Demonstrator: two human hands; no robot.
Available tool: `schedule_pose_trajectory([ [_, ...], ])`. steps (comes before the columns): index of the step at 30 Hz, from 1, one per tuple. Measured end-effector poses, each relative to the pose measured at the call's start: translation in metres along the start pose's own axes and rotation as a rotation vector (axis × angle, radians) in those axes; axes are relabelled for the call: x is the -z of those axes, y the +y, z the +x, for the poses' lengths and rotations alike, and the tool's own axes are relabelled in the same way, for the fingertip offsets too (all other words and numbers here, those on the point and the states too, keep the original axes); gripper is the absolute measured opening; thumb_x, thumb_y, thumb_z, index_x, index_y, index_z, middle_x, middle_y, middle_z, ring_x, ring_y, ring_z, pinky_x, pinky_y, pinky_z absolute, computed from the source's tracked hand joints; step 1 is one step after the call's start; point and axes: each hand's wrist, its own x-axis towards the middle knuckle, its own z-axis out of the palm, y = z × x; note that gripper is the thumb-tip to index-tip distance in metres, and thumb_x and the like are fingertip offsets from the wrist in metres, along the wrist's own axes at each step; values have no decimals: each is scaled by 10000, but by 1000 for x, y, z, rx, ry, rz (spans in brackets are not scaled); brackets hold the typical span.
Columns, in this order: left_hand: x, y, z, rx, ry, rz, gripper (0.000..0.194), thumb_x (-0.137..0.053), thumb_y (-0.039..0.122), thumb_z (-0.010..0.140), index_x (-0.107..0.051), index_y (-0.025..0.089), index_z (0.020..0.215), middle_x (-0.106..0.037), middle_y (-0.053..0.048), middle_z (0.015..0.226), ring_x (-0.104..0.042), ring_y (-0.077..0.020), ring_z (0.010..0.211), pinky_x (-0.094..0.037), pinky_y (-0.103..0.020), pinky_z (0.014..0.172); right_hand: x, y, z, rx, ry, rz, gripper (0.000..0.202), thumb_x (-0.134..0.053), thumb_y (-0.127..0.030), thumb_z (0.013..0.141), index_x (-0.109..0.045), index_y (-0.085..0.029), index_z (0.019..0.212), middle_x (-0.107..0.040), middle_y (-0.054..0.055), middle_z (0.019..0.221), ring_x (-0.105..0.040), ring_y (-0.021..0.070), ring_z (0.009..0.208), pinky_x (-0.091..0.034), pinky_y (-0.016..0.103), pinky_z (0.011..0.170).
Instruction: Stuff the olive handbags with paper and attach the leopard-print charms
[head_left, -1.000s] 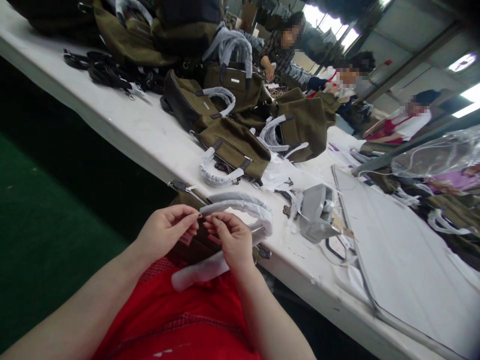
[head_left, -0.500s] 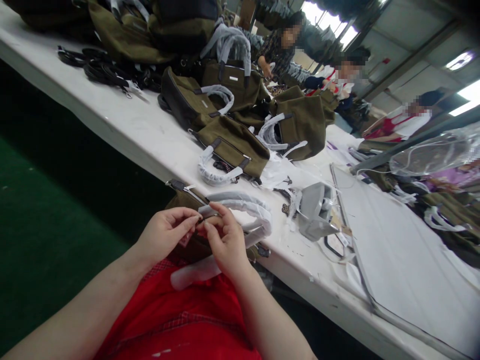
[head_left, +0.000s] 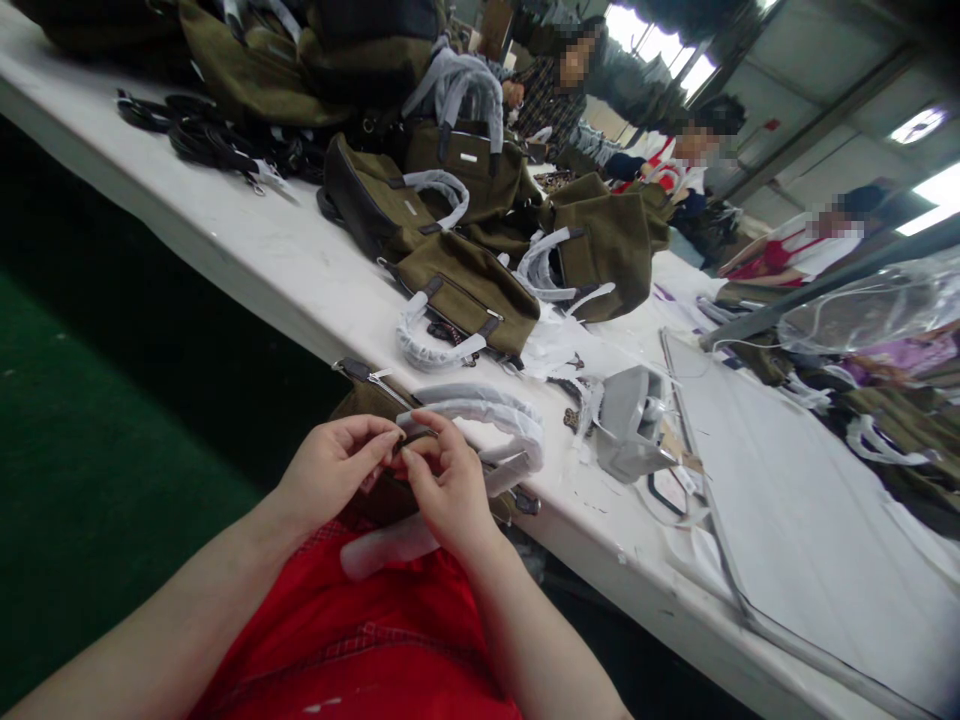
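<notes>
An olive handbag (head_left: 379, 398) with a zipper lies at the table edge against my red apron. Its handles (head_left: 517, 420) are wrapped in pale protective paper. Above the bag, my left hand (head_left: 330, 465) pinches a small dark piece between thumb and forefinger; the piece is too small to name. My right hand (head_left: 446, 480) is closed close beside it, thumb and fingertips meeting at the same dark piece. What lies inside the right fingers is mostly hidden.
More olive handbags (head_left: 469, 290) with wrapped handles crowd the white table (head_left: 285, 280). Black straps (head_left: 202, 140) lie at the far left. A grey container (head_left: 630, 425) stands to the right, near a raised white board (head_left: 810, 520). Several people work across the table.
My right fingers have drawn slightly closer to my left fingertips, and the right forefinger has lowered a little. The bag stays in place. Across the table, a person has shifted posture.
</notes>
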Motion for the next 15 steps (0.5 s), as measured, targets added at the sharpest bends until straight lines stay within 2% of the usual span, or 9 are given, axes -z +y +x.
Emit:
schedule_pose_trajectory([
  [15,-1,-1,1,13,-6,-24,357,-705,485,790,-674,141,879,-566,29,600,-468,-83,477,-372,-193,453,-1,-4,0,-6,29,29,376,-534,-171,899,-513,-222,1270,-705,-7,800,-699,162,776,-566,319,764],
])
